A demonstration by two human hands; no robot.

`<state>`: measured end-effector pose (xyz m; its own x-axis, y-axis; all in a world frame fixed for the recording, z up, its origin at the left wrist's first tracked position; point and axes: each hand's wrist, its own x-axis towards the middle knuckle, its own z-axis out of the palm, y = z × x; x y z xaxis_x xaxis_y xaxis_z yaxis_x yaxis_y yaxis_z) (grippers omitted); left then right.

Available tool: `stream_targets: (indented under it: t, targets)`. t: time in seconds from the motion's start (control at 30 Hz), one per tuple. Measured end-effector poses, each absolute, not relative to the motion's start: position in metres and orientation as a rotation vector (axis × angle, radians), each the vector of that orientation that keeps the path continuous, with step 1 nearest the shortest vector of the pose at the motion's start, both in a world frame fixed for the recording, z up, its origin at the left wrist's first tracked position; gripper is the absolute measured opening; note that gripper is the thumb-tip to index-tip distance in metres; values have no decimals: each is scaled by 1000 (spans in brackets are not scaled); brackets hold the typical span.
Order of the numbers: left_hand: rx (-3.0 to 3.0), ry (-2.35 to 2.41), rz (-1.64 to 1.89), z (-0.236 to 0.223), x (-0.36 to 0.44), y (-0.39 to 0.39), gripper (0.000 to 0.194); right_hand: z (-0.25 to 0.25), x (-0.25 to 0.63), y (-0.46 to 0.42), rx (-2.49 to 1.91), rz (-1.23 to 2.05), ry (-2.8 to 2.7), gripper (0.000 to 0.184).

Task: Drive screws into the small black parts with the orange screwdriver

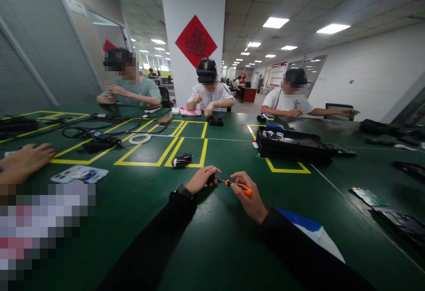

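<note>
Head view: over the green desk [212, 246], the left hand [201, 180] steadies a small dark part [211, 178] while the right hand [249, 196] pinches the orange screwdriver [239, 187], apparently so its tip meets the part squarely.

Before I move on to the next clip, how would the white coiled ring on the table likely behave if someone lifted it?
The white coil would probably feel light, given its thin strand. It may flex or loosen, since it looks like wound cable or tubing, and it seems unlikely to roll, lying flat.
</note>
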<state>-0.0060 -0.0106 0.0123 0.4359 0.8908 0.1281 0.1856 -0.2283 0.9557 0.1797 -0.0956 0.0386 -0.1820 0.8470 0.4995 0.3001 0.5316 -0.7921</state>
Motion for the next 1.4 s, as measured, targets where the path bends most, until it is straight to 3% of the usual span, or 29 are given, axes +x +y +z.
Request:
stream_targets:
  t: [0.33, 0.57, 0.77, 1.0, 1.2, 1.4]
  targets:
    - [1681, 932, 886, 13, -7, -11, 46, 42, 180, -95, -836, 585, -1830, 1]
    - [1696, 950, 880, 11, -7, -10, 47, 38, 180, -93, -972, 740, -1687, 15]
    - [1689, 940, 878, 12, -7, -11, 46, 34, 183, -89, -903, 719, -1709, 4]
    - [1702, 957, 877, 11, -7, -10, 46, 39, 183, -91, -852, 587, -1770, 6]
    - [1713, 929, 889, 11, -7, -10, 46, 39, 182, -93, -943, 679, -1746, 14]
    - [1700, 943, 881, 9, -7, -8, 46, 36, 184, -91, -900, 671, -1745, 8]
